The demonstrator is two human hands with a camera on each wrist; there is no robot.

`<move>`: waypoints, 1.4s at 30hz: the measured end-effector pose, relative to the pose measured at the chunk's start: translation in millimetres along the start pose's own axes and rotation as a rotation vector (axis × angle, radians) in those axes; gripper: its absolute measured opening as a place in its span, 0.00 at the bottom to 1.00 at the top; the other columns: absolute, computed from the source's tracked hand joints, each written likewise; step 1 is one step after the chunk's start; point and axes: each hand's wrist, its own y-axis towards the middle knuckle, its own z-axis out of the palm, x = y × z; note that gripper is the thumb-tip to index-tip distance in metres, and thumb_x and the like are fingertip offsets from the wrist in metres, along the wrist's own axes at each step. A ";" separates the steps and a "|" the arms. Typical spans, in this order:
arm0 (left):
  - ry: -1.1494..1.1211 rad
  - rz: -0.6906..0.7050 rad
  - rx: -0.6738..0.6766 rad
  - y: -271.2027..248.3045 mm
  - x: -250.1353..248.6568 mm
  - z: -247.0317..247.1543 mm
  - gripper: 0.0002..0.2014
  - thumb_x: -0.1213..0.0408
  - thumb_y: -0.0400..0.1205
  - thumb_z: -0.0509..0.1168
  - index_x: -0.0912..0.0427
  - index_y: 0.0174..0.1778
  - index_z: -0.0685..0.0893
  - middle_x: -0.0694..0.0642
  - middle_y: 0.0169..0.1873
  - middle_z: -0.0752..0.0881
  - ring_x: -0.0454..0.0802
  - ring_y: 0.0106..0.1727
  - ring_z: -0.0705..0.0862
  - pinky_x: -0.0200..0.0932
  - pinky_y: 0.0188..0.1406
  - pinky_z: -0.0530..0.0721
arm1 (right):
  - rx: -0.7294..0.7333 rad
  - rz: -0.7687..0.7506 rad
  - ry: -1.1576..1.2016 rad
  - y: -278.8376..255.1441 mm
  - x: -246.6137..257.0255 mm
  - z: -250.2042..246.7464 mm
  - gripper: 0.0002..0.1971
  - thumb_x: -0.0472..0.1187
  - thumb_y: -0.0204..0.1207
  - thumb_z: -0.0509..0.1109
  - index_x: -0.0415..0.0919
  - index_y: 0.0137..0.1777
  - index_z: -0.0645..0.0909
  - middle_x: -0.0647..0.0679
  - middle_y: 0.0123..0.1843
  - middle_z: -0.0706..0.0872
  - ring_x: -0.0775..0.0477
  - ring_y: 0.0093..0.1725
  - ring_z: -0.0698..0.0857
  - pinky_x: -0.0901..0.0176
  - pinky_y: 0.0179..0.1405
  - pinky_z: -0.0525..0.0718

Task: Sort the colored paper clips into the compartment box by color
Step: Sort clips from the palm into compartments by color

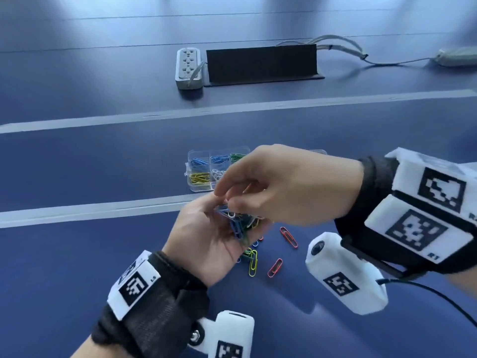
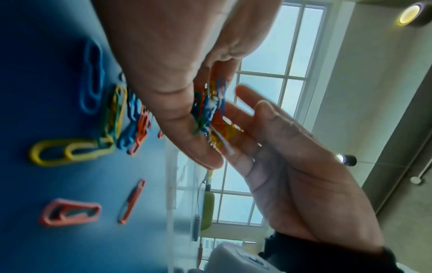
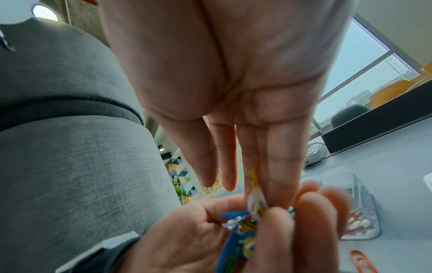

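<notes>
My left hand (image 1: 206, 228) is palm up above the table and cups a tangled bunch of coloured paper clips (image 1: 238, 223), its fingers curled up round them (image 3: 275, 230). My right hand (image 1: 258, 182) hovers over it, its straight fingertips (image 3: 273, 175) dipping into the bunch. A white and yellow clip (image 3: 256, 194) stands up against them; I cannot see whether it is pinched. The clear compartment box (image 1: 191, 174) lies just beyond the hands and holds blue, green, yellow and white clips in separate cells. My right hand hides its right half.
Loose clips lie on the blue table under and right of the left hand: two orange ones (image 1: 289, 236) (image 1: 275, 267), a yellow one (image 1: 253, 262) and a small mixed heap (image 2: 121, 118). A power strip (image 1: 188, 68) and a black stand (image 1: 260, 64) sit far back.
</notes>
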 end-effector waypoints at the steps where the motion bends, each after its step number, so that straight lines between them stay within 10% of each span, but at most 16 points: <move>1: -0.025 -0.001 0.015 3.0 1.8 1.8 0.18 0.63 0.77 0.56 0.61 0.33 0.91 0.60 0.37 0.90 0.54 0.37 0.89 0.54 0.43 0.89 | -0.009 -0.011 0.025 -1.8 -0.6 -2.6 0.12 0.40 0.79 0.63 0.55 0.55 0.84 0.57 0.48 0.88 0.56 0.47 0.84 0.58 0.54 0.84; 8: -0.270 -0.025 0.124 21.4 4.7 3.6 0.22 0.61 0.82 0.52 0.69 0.39 0.90 0.68 0.41 0.89 0.66 0.39 0.89 0.65 0.46 0.83 | -0.133 -0.011 0.300 -14.6 -21.2 -17.0 0.18 0.28 0.79 0.60 0.48 0.53 0.86 0.54 0.44 0.90 0.54 0.45 0.87 0.51 0.51 0.86; 12: -0.287 -0.036 0.148 21.4 5.0 -2.3 0.24 0.59 0.82 0.50 0.67 0.45 0.90 0.64 0.47 0.90 0.60 0.43 0.90 0.65 0.51 0.82 | -0.171 -0.065 0.180 -20.8 -30.4 -9.6 0.14 0.34 0.76 0.67 0.54 0.51 0.86 0.58 0.40 0.87 0.61 0.38 0.85 0.71 0.36 0.80; 17: -0.304 -0.076 0.113 19.2 9.1 -9.1 0.24 0.60 0.80 0.51 0.70 0.65 0.80 0.65 0.61 0.83 0.61 0.51 0.85 0.53 0.49 0.85 | -0.189 -0.112 -0.051 -24.5 -33.2 1.2 0.12 0.45 0.67 0.69 0.60 0.49 0.84 0.61 0.39 0.83 0.59 0.39 0.83 0.72 0.39 0.78; 29: -0.384 -0.120 0.138 6.7 20.9 -10.0 0.19 0.61 0.82 0.50 0.68 0.59 0.80 0.66 0.53 0.85 0.63 0.51 0.87 0.64 0.62 0.79 | -0.215 -0.043 -0.136 -3.0 -28.2 4.4 0.13 0.55 0.76 0.62 0.55 0.51 0.86 0.58 0.42 0.81 0.62 0.38 0.79 0.74 0.39 0.73; 33: -0.358 -0.170 0.159 4.2 24.5 -4.4 0.23 0.60 0.80 0.52 0.68 0.68 0.74 0.71 0.57 0.85 0.68 0.54 0.86 0.64 0.56 0.82 | 0.081 0.200 -0.194 28.8 -25.8 2.9 0.24 0.62 0.78 0.57 0.43 0.44 0.85 0.47 0.41 0.89 0.48 0.39 0.84 0.53 0.47 0.84; 42: -0.341 -0.194 0.195 0.2 21.1 -2.8 0.24 0.60 0.79 0.51 0.75 0.62 0.79 0.73 0.59 0.84 0.65 0.54 0.87 0.60 0.52 0.84 | 0.298 0.296 -0.012 50.4 -26.7 -2.6 0.19 0.58 0.73 0.68 0.41 0.36 0.86 0.52 0.19 0.76 0.51 0.26 0.73 0.62 0.35 0.75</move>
